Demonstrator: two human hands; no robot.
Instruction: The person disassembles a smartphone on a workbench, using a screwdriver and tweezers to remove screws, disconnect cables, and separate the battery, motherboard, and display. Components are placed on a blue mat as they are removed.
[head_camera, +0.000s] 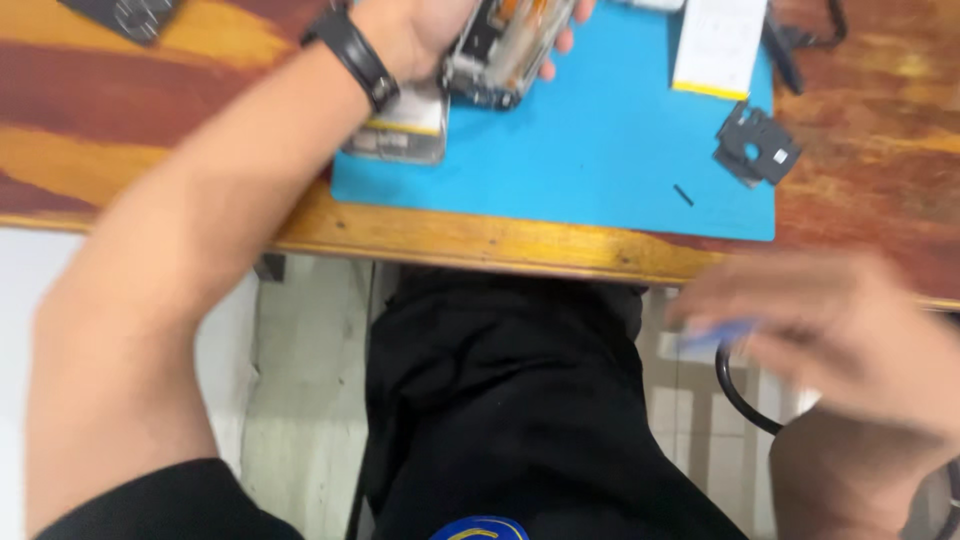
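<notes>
Holding an opened phone body with exposed metal and orange parts (508, 45), your left hand (420, 30) has its grip wrapped around the device, fingertips showing along its right edge, at the top of the blue rectangular work mat (590, 150). A black band (355, 58) circles that wrist. Just under the wrist, a second flat silver-grey phone part (400, 130) lies half on the mat's left edge, touching the wooden table (120, 110).

Your right hand (830, 330) is blurred, down off the table edge near your lap, fingers curled around a small pale blue flat piece (715, 335); what that piece is cannot be made out. A black cable loop (735, 395) hangs just below it.

Farther out on the mat, a white rectangular slab with a yellow bottom strip (718, 45) rests near the top right corner, and a small black plastic bracket (757, 145) sits at the right edge, with a tiny dark screw-like bit (683, 195) nearby. Black trousers (500, 400) fill the space below the table.
</notes>
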